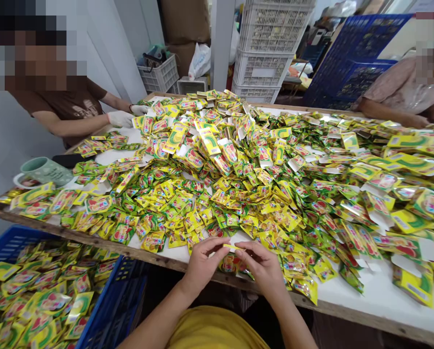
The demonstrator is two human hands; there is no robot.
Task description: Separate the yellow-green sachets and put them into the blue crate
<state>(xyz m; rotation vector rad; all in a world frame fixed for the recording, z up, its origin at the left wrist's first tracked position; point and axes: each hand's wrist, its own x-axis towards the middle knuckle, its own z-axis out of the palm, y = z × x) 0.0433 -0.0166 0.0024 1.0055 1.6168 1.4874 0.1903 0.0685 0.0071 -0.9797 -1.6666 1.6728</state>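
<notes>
At the near edge of the table, my left hand (204, 261) and my right hand (263, 267) face each other, thumbs and fingertips closed on a small yellow-and-white carton (232, 247). Only its narrow upper edge shows clearly; my fingers cover both ends. Just beyond my hands lies a thick spread of small yellow and green candy packets (191, 220). Flat printed cartons (209, 140), many with white flaps standing out, are heaped behind the packets.
The wood-edged table (347, 295) runs across the view. A blue crate (105, 295) of filled cartons stands low at left. A mug (45, 172) sits on the left corner. One co-worker's gloved hands (120, 118) reach in at left; another person's arm (391, 114) rests at right.
</notes>
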